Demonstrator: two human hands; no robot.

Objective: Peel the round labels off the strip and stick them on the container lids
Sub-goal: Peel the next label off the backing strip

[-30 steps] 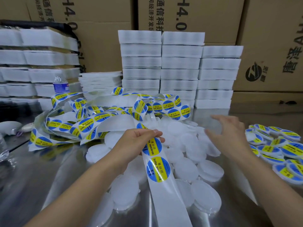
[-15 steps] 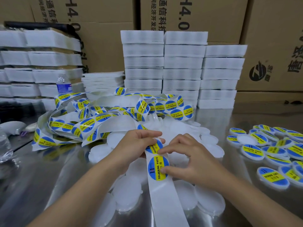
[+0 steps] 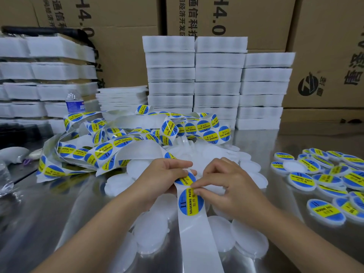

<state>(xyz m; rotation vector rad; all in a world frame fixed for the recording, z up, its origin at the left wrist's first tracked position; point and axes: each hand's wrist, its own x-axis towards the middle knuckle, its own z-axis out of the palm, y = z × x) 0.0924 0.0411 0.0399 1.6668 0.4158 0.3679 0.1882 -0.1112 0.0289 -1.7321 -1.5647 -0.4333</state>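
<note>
both forearms come in from the bottom edge and meet over the middle of the shiny metal table point(image 3: 49, 213); the left hand point(image 3: 163, 174) is turned palm down with the wrist a little bent, and it grips the white backing strip point(image 3: 199, 245) from the left side; its thumb lies flat across the upper label point(image 3: 186, 179), and the other fingers are curled under the strip, where their tips are hidden; the right hand point(image 3: 232, 186) comes from the right side, knuckles up, all fingers bent; its index finger and thumb are closed together, and these fingertips point(image 3: 198, 192) pinch the top edge of the lower label point(image 3: 190, 202), a blue circle with a yellow band that reads "soldering paste"; this label lies almost flat on the strip, and if its edge is already lifted i cannot tell; below the hands the strip runs bare and white toward the camera, over a heap of plain lids point(image 3: 248, 241) that are white and round; above the left hand the strip goes back into a loose tangle point(image 3: 110, 150) with many labels on it, at the left and centre of the table; the labelled lids point(image 3: 301, 180) lie in a group at the right, well apart from the hands; behind stand piles of white foam trays point(image 3: 216, 75), big cardboard boxes point(image 3: 128, 46), and a water bottle point(image 3: 74, 103) at the left.
</note>
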